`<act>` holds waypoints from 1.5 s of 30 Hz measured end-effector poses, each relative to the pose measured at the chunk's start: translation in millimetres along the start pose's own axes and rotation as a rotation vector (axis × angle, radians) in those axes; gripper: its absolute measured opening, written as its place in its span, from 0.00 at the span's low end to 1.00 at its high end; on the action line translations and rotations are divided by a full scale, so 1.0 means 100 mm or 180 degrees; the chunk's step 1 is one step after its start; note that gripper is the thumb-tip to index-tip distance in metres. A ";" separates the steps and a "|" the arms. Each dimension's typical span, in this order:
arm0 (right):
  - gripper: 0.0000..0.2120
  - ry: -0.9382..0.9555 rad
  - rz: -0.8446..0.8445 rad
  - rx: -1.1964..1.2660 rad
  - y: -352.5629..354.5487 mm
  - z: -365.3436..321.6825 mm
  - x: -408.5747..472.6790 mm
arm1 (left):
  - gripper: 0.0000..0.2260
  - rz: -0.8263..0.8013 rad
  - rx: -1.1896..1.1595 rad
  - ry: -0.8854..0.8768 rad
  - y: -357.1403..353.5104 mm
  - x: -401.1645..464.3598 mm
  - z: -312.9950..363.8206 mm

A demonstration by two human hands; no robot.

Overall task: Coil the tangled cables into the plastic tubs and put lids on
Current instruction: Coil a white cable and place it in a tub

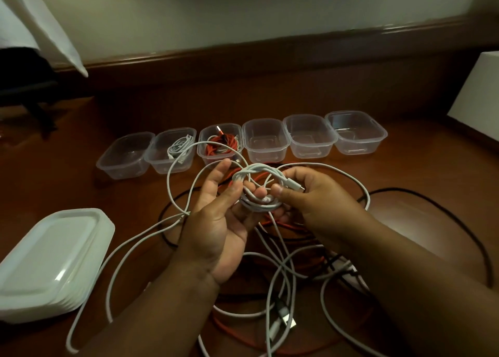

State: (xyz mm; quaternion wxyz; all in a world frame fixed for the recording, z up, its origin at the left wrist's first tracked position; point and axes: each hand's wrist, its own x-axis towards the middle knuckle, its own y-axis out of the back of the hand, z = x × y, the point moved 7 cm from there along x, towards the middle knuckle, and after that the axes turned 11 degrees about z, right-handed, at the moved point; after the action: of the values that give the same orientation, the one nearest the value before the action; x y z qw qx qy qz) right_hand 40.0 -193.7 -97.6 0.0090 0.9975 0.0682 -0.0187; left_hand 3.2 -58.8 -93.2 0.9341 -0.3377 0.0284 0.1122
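Left hand [216, 221] and right hand [310, 194] both grip a white cable coil [256, 192] above tangled cables [283, 275]; six tubs [266, 138] behind, lid stack [48, 262] left.

No writing, label, brand, number or sign can be read anywhere: the clear tubs [266, 138], the white lids [51, 262] and the cables [253, 192] show none.

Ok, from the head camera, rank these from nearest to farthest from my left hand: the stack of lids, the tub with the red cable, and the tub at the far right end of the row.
1. Tub with the red cable, just beyond the left hand, third from the row's left.
2. Stack of lids, off to the left on the table.
3. Far-right tub, at the row's right end.
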 end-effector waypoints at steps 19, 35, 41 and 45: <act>0.19 -0.0403 -0.0678 0.0636 -0.10 0.04 -0.05 | 0.13 0.0028 0.1311 -0.0086 0.09 0.07 -0.07; 0.11 -0.0384 -0.0506 0.0171 -0.08 -0.04 -0.10 | 0.24 -0.0221 0.2133 -0.0707 0.10 0.04 0.09; 0.07 -0.0304 -0.0175 0.0383 -0.21 -0.35 -0.19 | 0.10 0.0324 0.2111 -0.1152 0.16 -0.13 0.50; 0.07 -0.0108 -0.0158 0.0097 -0.39 -0.56 -0.22 | 0.12 0.0194 0.2509 -0.1147 0.22 -0.18 0.84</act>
State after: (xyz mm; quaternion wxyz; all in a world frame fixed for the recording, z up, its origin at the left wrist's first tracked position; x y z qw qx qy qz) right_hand 15.2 -157.3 -41.3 -0.0055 0.9950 0.0925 -0.0368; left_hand -20.9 7.6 -39.9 0.9779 0.0707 -0.0845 0.1775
